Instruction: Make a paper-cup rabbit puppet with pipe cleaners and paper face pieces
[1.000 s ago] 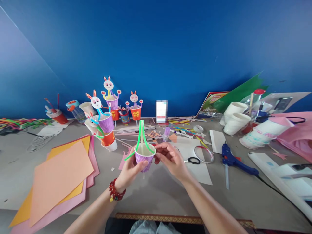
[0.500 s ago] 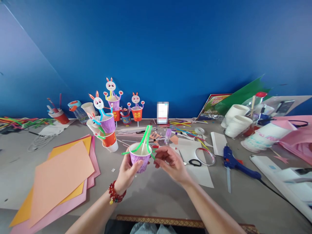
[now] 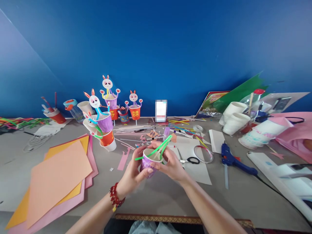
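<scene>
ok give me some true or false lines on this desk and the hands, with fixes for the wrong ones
1. The left hand and right hand both touch the purple cup. True.
2. The fuzzy strips sticking out of that cup are blue. False: they are green.
3. The glue gun lies to the right of the scissors. True.
4. The beaded bracelet is on the right wrist. False: it is on the left.
5. The peach sheet lies on top of the yellow one. True.
</scene>
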`<move>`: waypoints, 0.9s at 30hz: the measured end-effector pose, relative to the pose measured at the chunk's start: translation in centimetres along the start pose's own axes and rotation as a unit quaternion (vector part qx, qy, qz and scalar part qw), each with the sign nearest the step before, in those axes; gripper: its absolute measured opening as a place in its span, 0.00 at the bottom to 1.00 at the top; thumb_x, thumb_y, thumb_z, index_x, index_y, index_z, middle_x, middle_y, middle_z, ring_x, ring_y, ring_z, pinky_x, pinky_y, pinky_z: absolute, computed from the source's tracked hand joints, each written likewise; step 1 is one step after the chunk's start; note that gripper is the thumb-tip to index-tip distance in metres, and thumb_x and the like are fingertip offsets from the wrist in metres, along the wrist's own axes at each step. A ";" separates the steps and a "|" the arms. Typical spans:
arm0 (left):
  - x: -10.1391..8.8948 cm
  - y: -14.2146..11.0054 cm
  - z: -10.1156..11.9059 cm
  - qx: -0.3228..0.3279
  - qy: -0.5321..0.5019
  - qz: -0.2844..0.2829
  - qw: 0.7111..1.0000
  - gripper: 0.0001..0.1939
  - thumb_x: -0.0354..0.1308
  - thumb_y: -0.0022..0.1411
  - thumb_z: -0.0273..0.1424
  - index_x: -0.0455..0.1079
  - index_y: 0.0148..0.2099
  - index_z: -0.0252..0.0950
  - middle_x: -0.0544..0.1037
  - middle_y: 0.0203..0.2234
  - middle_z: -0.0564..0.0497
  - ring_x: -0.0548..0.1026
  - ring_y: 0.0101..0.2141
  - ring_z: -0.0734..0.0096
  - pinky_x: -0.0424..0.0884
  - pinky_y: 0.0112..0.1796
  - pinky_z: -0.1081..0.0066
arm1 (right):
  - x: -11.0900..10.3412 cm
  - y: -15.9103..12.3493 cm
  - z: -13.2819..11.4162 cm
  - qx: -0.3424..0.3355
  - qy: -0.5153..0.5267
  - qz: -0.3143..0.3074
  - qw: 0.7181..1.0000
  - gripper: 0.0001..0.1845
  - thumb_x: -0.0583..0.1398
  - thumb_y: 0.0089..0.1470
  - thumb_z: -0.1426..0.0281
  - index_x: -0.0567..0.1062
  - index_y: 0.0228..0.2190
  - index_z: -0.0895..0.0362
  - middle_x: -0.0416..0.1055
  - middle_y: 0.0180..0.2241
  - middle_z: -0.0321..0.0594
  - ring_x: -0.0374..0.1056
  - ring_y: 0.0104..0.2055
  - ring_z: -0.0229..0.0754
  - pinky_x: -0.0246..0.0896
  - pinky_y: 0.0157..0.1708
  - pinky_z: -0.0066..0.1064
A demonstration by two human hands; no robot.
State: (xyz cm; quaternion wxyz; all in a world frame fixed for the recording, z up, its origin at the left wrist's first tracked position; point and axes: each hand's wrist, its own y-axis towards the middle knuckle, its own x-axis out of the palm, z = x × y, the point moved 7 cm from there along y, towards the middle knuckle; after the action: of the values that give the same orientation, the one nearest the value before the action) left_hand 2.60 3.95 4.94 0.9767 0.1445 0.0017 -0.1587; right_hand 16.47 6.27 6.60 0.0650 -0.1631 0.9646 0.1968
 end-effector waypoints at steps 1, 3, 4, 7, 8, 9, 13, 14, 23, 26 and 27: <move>-0.5 -0.1 0.2 0.009 0.016 0.025 1.000 0.26 0.57 0.65 0.38 0.56 0.62 0.40 0.69 0.54 0.41 0.72 0.51 0.58 0.70 0.49 0.61 | 0.0 0.0 0.1 0.006 0.006 0.001 1.000 0.31 0.68 0.51 0.58 0.68 0.54 0.53 0.72 0.53 0.48 0.67 0.56 0.53 0.62 0.56 0.45; -1.9 -0.2 0.9 0.034 0.072 0.098 0.992 0.15 0.53 0.68 0.38 0.63 0.54 0.38 0.72 0.48 0.43 0.72 0.48 0.61 0.69 0.48 0.63 | -0.1 0.0 0.2 0.011 0.015 0.003 1.000 0.33 0.69 0.50 0.59 0.68 0.55 0.53 0.72 0.53 0.48 0.69 0.54 0.52 0.65 0.54 0.42; -2.5 -0.4 1.1 0.040 0.107 0.125 0.985 0.11 0.52 0.68 0.37 0.66 0.49 0.38 0.73 0.44 0.45 0.72 0.45 0.63 0.69 0.47 0.65 | -0.1 0.1 0.2 0.012 0.015 0.003 1.000 0.33 0.69 0.50 0.60 0.68 0.55 0.54 0.72 0.53 0.48 0.69 0.54 0.52 0.65 0.53 0.41; -3.3 -0.6 1.3 0.024 0.193 0.128 0.972 0.09 0.52 0.68 0.37 0.68 0.40 0.37 0.73 0.35 0.48 0.71 0.38 0.66 0.68 0.41 0.69 | -0.1 0.1 0.2 0.017 0.015 -0.005 1.000 0.32 0.69 0.49 0.60 0.69 0.54 0.54 0.71 0.53 0.48 0.70 0.52 0.51 0.66 0.51 0.38; -3.4 -0.7 1.1 0.016 0.209 0.116 0.971 0.10 0.52 0.68 0.37 0.68 0.39 0.36 0.73 0.33 0.48 0.71 0.36 0.67 0.67 0.40 0.69 | -0.1 0.1 0.3 0.020 0.015 -0.007 1.000 0.32 0.69 0.49 0.60 0.69 0.54 0.54 0.72 0.52 0.48 0.70 0.51 0.51 0.67 0.50 0.37; -3.5 -0.8 1.0 0.012 0.218 0.110 0.970 0.10 0.52 0.69 0.36 0.68 0.39 0.36 0.73 0.33 0.48 0.70 0.35 0.68 0.67 0.39 0.70 | 0.0 0.1 0.3 0.025 0.017 -0.009 1.000 0.32 0.69 0.49 0.61 0.69 0.54 0.53 0.72 0.52 0.47 0.71 0.50 0.50 0.67 0.48 0.36; -4.1 -1.6 0.7 0.007 0.209 0.109 0.972 0.09 0.50 0.70 0.35 0.67 0.40 0.36 0.72 0.33 0.49 0.69 0.33 0.70 0.65 0.37 0.71 | 0.2 0.2 0.6 0.039 0.040 -0.009 0.998 0.30 0.68 0.51 0.62 0.67 0.54 0.52 0.73 0.51 0.44 0.71 0.49 0.49 0.68 0.46 0.35; -4.2 -1.7 0.7 0.008 0.202 0.108 0.973 0.08 0.50 0.70 0.34 0.67 0.40 0.36 0.72 0.32 0.50 0.69 0.32 0.70 0.65 0.37 0.71 | 0.2 0.2 0.7 0.041 0.047 -0.010 0.998 0.29 0.68 0.51 0.62 0.67 0.53 0.52 0.73 0.50 0.44 0.71 0.50 0.50 0.68 0.48 0.36; -2.3 -2.0 -1.8 -0.062 -0.017 0.027 0.998 0.21 0.61 0.63 0.37 0.63 0.55 0.39 0.71 0.52 0.41 0.74 0.47 0.60 0.72 0.47 0.61 | 0.0 0.1 1.0 0.039 0.058 0.000 0.998 0.30 0.69 0.50 0.61 0.69 0.53 0.54 0.71 0.53 0.49 0.70 0.52 0.52 0.67 0.49 0.38; -0.9 -2.5 -3.7 -0.134 -0.040 -0.031 0.990 0.24 0.65 0.59 0.35 0.65 0.55 0.38 0.75 0.48 0.41 0.77 0.43 0.61 0.74 0.45 0.63 | 0.0 0.2 0.8 0.033 0.051 -0.005 0.998 0.30 0.69 0.49 0.61 0.69 0.52 0.54 0.71 0.53 0.48 0.69 0.54 0.53 0.66 0.51 0.39; -0.7 -2.7 -4.0 -0.141 -0.045 -0.035 0.988 0.25 0.66 0.58 0.35 0.64 0.55 0.38 0.76 0.48 0.41 0.77 0.43 0.61 0.74 0.44 0.64 | -0.1 0.2 0.8 0.033 0.048 -0.007 0.998 0.30 0.69 0.49 0.61 0.70 0.52 0.54 0.72 0.52 0.48 0.69 0.53 0.52 0.66 0.51 0.38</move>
State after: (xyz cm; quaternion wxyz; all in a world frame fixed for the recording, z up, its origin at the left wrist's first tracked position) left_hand 1.31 2.81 0.42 0.9802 -0.0025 -0.0142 -0.1976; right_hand 16.51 6.76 5.99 0.0256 -0.1768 0.9715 0.1561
